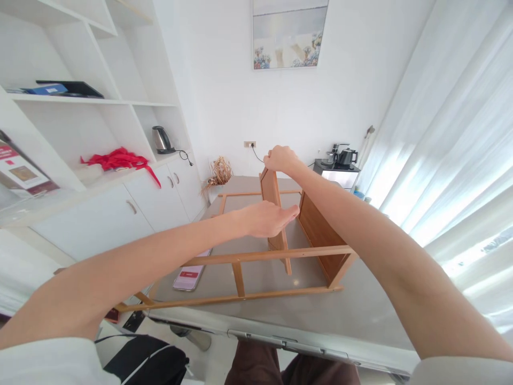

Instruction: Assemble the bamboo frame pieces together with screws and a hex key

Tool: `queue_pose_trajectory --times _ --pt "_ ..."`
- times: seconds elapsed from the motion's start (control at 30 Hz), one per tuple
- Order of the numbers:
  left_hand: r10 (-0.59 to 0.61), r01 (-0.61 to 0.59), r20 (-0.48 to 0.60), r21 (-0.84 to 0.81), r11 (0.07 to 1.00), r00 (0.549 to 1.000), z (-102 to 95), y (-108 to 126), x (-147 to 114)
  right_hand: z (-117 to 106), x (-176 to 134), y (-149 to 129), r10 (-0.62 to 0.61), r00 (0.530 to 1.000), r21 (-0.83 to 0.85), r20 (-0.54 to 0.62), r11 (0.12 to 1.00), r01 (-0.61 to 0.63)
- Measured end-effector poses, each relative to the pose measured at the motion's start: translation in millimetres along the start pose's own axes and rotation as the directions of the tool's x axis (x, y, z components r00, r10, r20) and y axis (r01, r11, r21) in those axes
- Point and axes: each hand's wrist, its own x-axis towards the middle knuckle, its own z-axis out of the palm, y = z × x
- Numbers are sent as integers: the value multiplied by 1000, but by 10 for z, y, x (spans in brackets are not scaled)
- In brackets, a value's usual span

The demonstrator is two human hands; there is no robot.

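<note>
Holding panel (268,187): right hand (280,159), far edge | gap beside end board (316,227)

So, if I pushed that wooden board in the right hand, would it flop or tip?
Probably not flop: the wooden board looks straight, so likely stiff. It might tip without the right hand, being thin and on edge.

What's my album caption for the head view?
Right hand grips a wooden panel amid a wooden frame, left hand close.
</note>
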Motion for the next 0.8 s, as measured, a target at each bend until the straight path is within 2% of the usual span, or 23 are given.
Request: queue_pose_trajectory --times 0.1,0.17,0.33,0.47,0.6,0.7,0.73,0.8 --pt "-11 15 -54 72 997 998 134 -70 108 -10 -72 78 114 993 -38 9 993 -113" --pt "-29 39 -88 110 993 996 246 -152 160 42 -158 130 136 989 -52 61 990 -133" --pt "-85 114 -184 149 982 979 458 -381 226 240 -411 261 131 971 -56 201 991 -122" --pt "-126 161 -235 138 977 964 453 -522 219 205 -555 310 96 982 -17 165 995 -94" --pt "-182 218 -244 128 967 952 390 -686 111 -9 -828 330 32 989 28 142 999 -36" --pt "-238 277 -262 123 953 935 356 -833 -12 -72 -1283 381 -34 982 40 185 999 27" --pt "-257 298 -269 121 947 928 348 -882 -51 -44 -1473 410 -84 972 42 218 996 77" --pt "-290 333 -282 119 935 915 339 -976 -123 86 -1850 492 -315 916 46 249 949 313"
